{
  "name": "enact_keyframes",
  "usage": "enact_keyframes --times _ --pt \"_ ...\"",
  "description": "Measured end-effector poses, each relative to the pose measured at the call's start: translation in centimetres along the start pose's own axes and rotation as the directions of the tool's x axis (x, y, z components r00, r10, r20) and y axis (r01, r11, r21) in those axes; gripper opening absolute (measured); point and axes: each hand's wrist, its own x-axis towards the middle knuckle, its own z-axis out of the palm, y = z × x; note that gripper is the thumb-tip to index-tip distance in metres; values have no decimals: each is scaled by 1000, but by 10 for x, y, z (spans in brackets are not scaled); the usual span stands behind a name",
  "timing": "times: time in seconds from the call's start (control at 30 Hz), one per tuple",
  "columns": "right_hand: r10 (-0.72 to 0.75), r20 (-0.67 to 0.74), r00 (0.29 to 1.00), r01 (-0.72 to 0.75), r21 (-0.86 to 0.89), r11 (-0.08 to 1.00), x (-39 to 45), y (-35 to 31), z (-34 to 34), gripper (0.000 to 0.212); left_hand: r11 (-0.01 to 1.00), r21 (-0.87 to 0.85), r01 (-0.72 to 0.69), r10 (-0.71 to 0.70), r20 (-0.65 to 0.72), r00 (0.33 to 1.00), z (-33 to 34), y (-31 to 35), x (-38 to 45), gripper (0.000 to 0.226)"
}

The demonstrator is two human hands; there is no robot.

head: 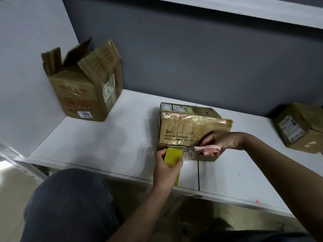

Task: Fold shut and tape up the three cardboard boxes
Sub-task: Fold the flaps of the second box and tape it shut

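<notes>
A flat cardboard box (188,130) with its top flaps folded down lies in the middle of the white table (97,144). My left hand (166,170) grips a yellow tape roll (173,158) at the box's near edge. My right hand (220,141) holds pink-handled scissors (204,148), their blades lying across the tape by the roll. A taller box (83,91) stands at the back left with its flaps up. A third box (300,126) sits at the far right, partly cut off by the frame.
Grey partition walls enclose the table at the back and left. A shelf edge (244,9) runs overhead. The table's front edge is close to my knee (70,203).
</notes>
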Motion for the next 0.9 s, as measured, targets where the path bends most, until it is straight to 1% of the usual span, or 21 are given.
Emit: enact_keyframes --times 0.07,0.17,0.3,0.4,0.5,0.53,0.57,0.6,0.67,0.7,0.77,0.83,0.87,0.9 --pt "-12 -24 1000 12 3 1000 0 1 0 35 999 -10 -33 33 -3 999 -1 -1 -3 42" --pt "-24 -61 998 26 35 999 5 -1 4 26 997 -51 -66 66 10 998 -4 -3 -12 45" --pt "-7 -47 999 11 94 995 7 0 14 16 989 -63 -135 140 81 987 -14 -5 -25 51" --pt "-6 -69 998 11 62 998 0 11 28 24 985 -67 -160 167 126 978 -25 -1 -33 53" --pt "-44 -95 994 54 107 993 -16 30 48 31 985 -85 -150 162 161 974 -28 6 -40 40" --pt "-58 -132 990 72 109 991 -22 37 56 31 985 -79 -151 163 166 973 -27 8 -42 36" --pt "-70 -201 977 83 58 995 -26 44 64 30 986 -68 -152 161 168 973 -25 10 -45 33" --pt "-85 -300 950 74 -47 996 -27 51 71 30 987 -60 -150 158 166 973 -23 11 -47 32" --pt "-157 -506 848 9 -283 959 -29 64 83 30 986 -60 -153 160 155 975 -17 11 -53 30" --pt "-177 -555 812 -10 -317 948 -30 69 87 30 985 -63 -159 167 141 976 -14 11 -57 30" --pt "-174 -573 801 18 -268 963 -28 73 94 24 983 -66 -169 176 109 978 -12 8 -64 29" --pt "-159 -543 825 102 -134 986 -27 73 102 19 983 -54 -175 179 87 980 -11 6 -71 28" --pt "-160 -525 836 129 -96 987 -25 70 105 20 983 -47 -176 180 74 981 -12 6 -74 28" --pt "-162 -522 837 131 -96 987 -23 66 107 24 983 -44 -179 181 59 982 -13 7 -76 28"
